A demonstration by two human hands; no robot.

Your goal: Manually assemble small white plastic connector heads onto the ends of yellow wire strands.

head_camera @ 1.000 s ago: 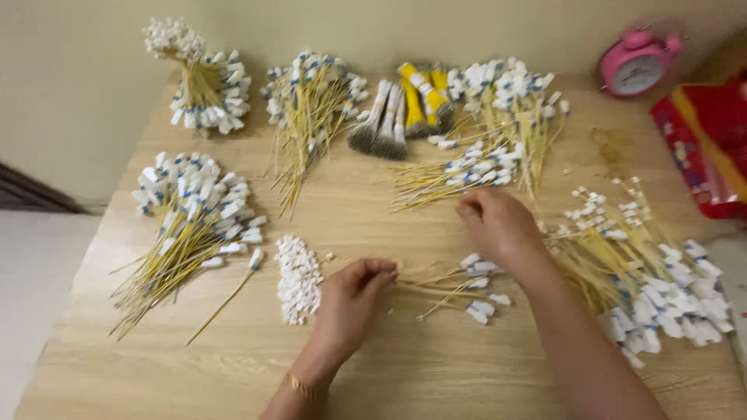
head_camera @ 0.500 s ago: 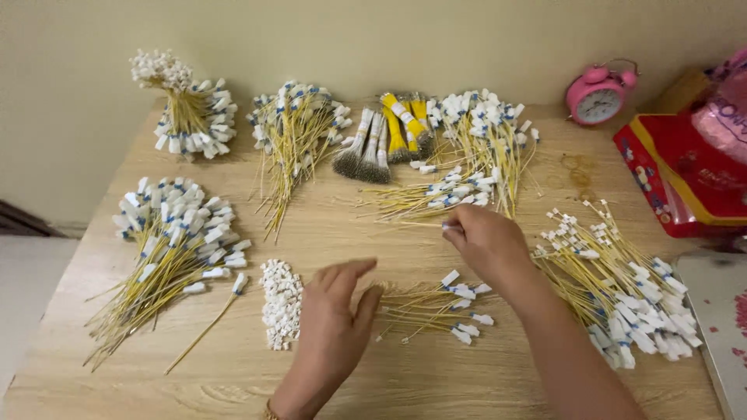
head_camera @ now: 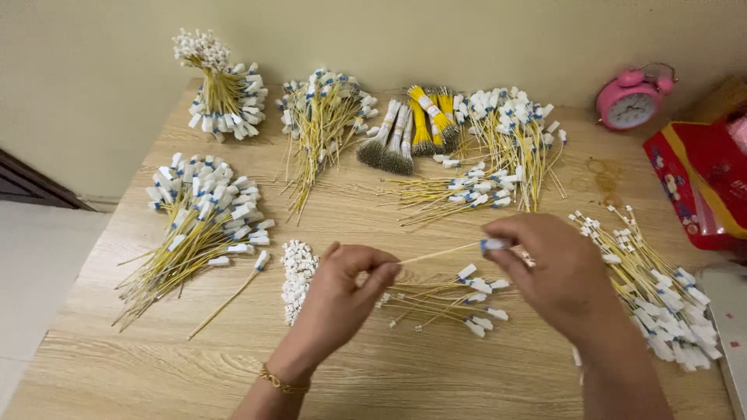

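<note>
The wooden counter fills most of the frame; its near edge is cut off at the bottom and its right end runs out of view. A red box at the right edge is only partly in frame, with a pale sheet below it cropped at the lower right corner. A pink clock stands at the upper right against the wall.

Heaps of yellow wires with white and blue tags lie about: one fan at left centre, a bundle upper left, another at upper centre, a spread at upper right, and a pile at the right, partly hidden behind the right forearm. At top centre lie grey and yellow bundles; what their frayed ends are is hard to make out.

The right hand, centre right, is closed in a pinch on the tagged end of a single wire; its palm faces away, so the fingertips are hidden. The left hand, at lower centre, pinches the wire's bare end between thumb and fingers; the exact contact is too small to see. The wire hangs stretched between the hands, above the counter at mid-frame.

Under it lies a small heap of tagged wires, partly covered by both hands. Left of the left hand sits a little pile of white connectors, each too small to tell apart. A stray wire lies beside it.
</note>
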